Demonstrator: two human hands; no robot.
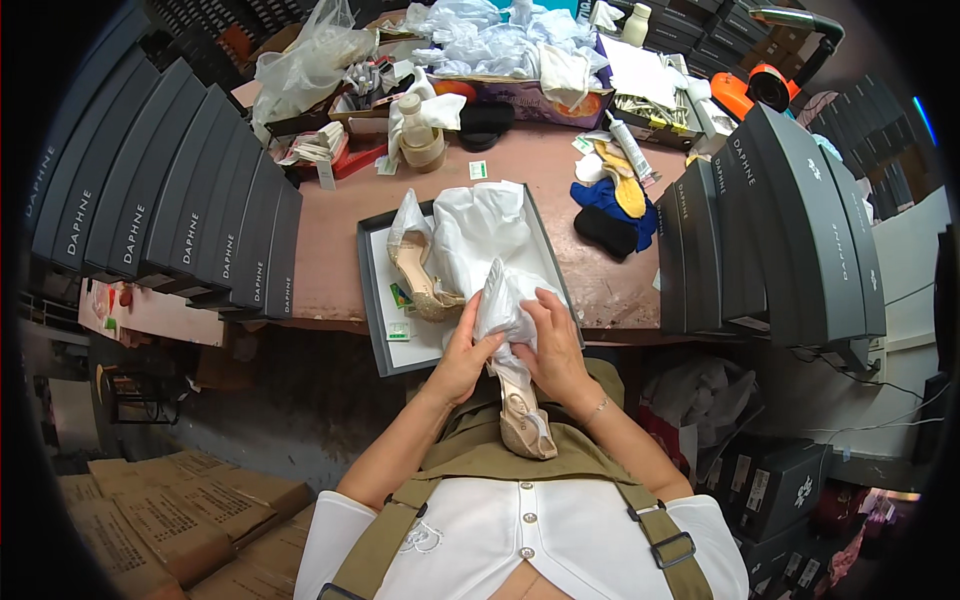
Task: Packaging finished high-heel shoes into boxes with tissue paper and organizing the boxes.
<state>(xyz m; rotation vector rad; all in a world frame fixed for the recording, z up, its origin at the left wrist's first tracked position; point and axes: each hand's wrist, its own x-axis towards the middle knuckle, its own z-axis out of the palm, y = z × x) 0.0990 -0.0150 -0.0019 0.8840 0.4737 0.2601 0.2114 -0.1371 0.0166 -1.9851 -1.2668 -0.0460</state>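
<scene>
Between my two hands is a glittery gold high-heeled shoe [524, 425], its toe end wrapped in white tissue paper [503, 300] and its heel end toward my body. My left hand [466, 352] closes round the left side of the wrapped toe. On the other side my right hand [551, 345] presses the paper with bent fingers. Just beyond lies an open dark grey shoe box [372, 290], partly under my hands. In it rest the matching shoe [416, 265], its toe also in tissue, a large sheet of white tissue [490, 225] and a small green-and-white card [398, 330].
Dark grey shoe boxes [190, 190] stand in a row at the left, and more boxes [790, 220] at the right. On the pink table [330, 255] are a bottle [412, 120], a tube [630, 145] and cloths [625, 200]. Brown cartons [170, 520] lie low at the left.
</scene>
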